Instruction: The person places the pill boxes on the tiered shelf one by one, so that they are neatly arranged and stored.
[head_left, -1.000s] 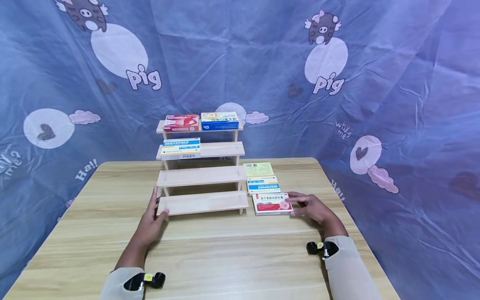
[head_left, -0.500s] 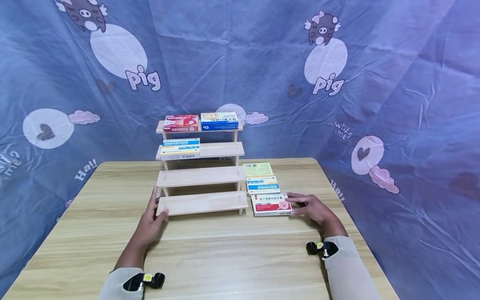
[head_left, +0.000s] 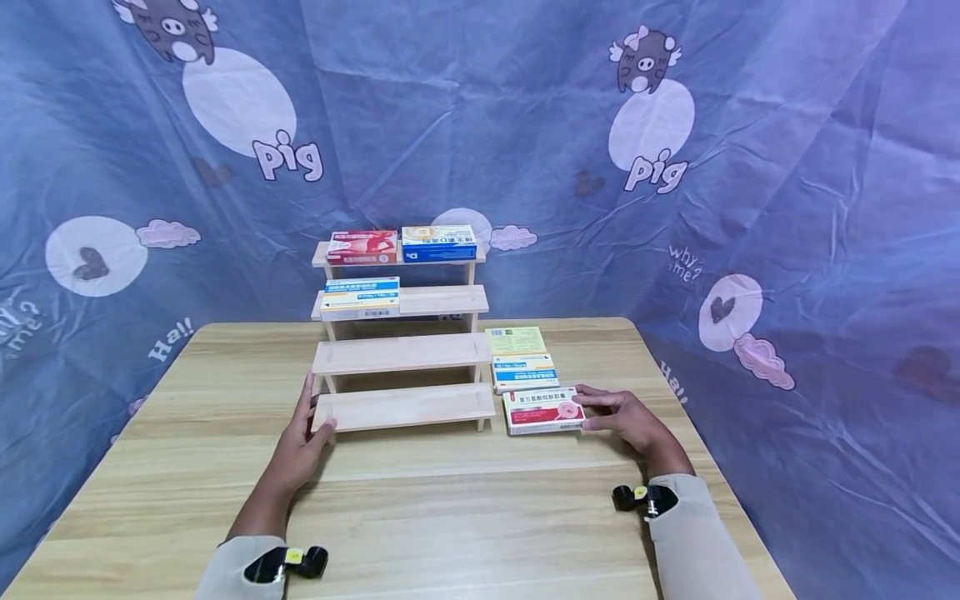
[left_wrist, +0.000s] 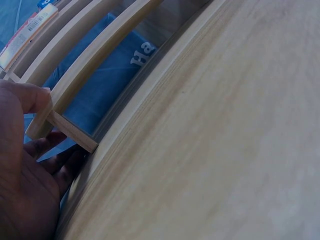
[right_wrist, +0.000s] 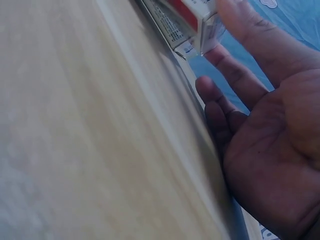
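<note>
My left hand (head_left: 298,454) holds the left end of a stepped wooden rack (head_left: 405,407), at its lowest tier. In the left wrist view the thumb lies over the shelf's end, and the other fingers reach beneath beside the leg. At the rack's right, my right hand (head_left: 632,418) pinches the right end of a white-and-red medicine box (head_left: 534,410) between thumb and fingers. The right wrist view shows that box's corner (right_wrist: 206,30) at the fingertips, with another printed carton (right_wrist: 167,22) close by it. Behind it lies a blue-and-white medicine box (head_left: 525,373).
A yellow-green box (head_left: 517,339) lies farther back in the same row. On the rack's top tier sit a red box (head_left: 363,247) and a blue-and-white box (head_left: 439,243). A blue-and-yellow box (head_left: 361,297) occupies the second tier's left. A patterned blue cloth (head_left: 480,108) hangs behind the table.
The white-and-red box has shifted very slightly toward me in my right hand's pinch. My left hand stays at the rack's lowest tier, and the other boxes stay put.
</note>
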